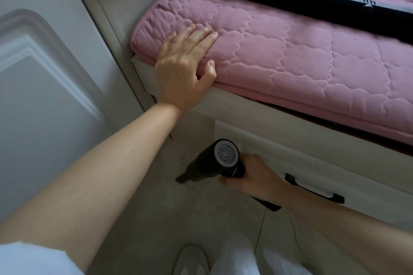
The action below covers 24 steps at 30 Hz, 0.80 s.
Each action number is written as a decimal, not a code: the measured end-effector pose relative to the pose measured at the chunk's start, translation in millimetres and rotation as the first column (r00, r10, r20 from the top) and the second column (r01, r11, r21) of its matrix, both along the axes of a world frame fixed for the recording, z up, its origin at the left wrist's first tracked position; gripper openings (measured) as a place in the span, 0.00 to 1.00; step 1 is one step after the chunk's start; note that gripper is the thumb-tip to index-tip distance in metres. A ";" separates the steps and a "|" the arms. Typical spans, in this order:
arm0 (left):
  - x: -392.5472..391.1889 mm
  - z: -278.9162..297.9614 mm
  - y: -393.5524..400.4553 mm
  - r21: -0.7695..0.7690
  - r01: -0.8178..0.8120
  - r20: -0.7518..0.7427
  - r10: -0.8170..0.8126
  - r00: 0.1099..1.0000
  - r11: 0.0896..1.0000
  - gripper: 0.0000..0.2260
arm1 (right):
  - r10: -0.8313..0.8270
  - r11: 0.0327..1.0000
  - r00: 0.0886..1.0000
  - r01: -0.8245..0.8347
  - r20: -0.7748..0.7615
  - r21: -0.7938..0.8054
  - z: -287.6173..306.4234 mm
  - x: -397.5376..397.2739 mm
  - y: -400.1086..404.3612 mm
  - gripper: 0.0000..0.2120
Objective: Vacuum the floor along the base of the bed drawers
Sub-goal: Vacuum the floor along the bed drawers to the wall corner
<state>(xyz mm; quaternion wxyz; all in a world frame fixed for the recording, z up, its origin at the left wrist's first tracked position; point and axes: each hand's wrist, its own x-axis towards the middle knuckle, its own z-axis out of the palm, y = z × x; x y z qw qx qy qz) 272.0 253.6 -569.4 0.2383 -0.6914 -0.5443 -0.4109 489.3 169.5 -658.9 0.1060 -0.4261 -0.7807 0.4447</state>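
A small black handheld vacuum point(212, 162) with a grey vented end cap points down and left, its nozzle tip close to the tiled floor point(156, 212) near the bed's corner. My right hand point(252, 176) grips its handle, just in front of the white bed drawer point(324, 167). My left hand point(185, 67) rests flat with straight fingers on the corner of the pink quilted mattress pad point(290, 58), thumb over its edge.
A black drawer handle point(312, 190) sticks out right of my right hand. A white panelled door point(44, 87) closes off the left side. A black metal frame point(312, 0) lies on the bed. My slipper point(192, 259) and white trousers are at the bottom.
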 end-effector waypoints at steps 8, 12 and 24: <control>0.1 -0.7 0.6 0.009 -0.001 0.003 0.001 1.000 1.000 0.22 | 0.002 1.000 0.999 -0.003 -0.054 -0.027 -6.3 -14.2 -1.8 0.21; 0.2 -0.2 0.3 0.003 -0.003 -0.001 0.003 1.000 1.000 0.22 | -0.032 0.999 0.997 0.033 -0.074 0.009 -6.2 -19.6 -1.9 0.25; 0.6 -0.6 0.7 0.015 -0.005 -0.003 0.005 1.000 1.000 0.22 | -0.068 0.996 0.997 0.069 -0.029 0.064 -6.2 -5.5 6.6 0.21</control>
